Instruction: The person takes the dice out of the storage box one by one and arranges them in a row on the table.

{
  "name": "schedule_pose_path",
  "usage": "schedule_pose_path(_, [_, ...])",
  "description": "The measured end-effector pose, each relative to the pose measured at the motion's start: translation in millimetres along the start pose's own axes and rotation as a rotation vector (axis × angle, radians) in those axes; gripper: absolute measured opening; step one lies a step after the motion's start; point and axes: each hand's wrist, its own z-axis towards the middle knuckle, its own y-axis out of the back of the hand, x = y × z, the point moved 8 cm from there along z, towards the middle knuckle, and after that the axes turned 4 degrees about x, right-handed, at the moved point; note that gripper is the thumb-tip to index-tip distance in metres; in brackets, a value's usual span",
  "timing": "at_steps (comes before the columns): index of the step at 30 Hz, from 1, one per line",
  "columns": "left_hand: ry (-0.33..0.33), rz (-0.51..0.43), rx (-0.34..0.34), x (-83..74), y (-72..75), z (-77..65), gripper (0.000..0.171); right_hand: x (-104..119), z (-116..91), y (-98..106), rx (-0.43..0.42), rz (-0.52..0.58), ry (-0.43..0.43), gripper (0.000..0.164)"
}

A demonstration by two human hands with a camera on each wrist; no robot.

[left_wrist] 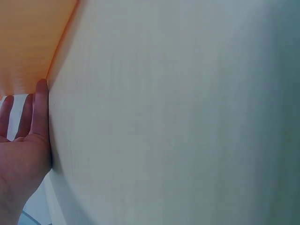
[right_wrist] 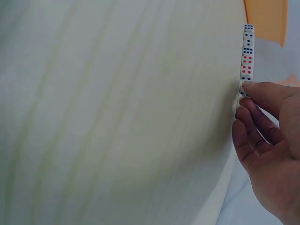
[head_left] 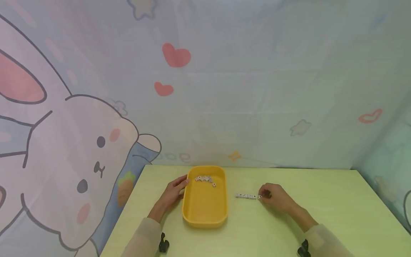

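A yellow tray (head_left: pixel 205 210) sits on the table, with several small white dice (head_left: pixel 205 179) in its far part. My left hand (head_left: pixel 172 192) is at the tray's left side; in the left wrist view its fairly straight fingers (left_wrist: pixel 41 103) touch the orange-looking tray wall (left_wrist: pixel 33 47). To the right of the tray, a straight row of white dice (head_left: pixel 245 196) lies on the table. My right hand (head_left: pixel 277 197) pinches one die (right_wrist: pixel 244 89) between thumb and fingers at the row's right end. Red and dark pips show on the row (right_wrist: pixel 247 51) in the right wrist view.
The pale yellow-green table (head_left: pixel 321 200) reaches back to a printed cloth (head_left: pixel 257 107) with hearts, stars and a large rabbit. Small black objects (head_left: pixel 163 243) show beside both sleeves.
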Motion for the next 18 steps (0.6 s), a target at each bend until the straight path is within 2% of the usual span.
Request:
schedule_pose_path(9, [-0.001, -0.025, -0.001, 4.1, 2.0, 5.6, 0.056, -1, 12, -4, 0.034, 0.000, -0.002, 0.013])
schedule_pose_path(18, [-0.007, -0.034, -0.004, 3.6, 1.6, 6.8, 0.057, -6, 14, -9, 0.033, -0.011, -0.019, 0.012])
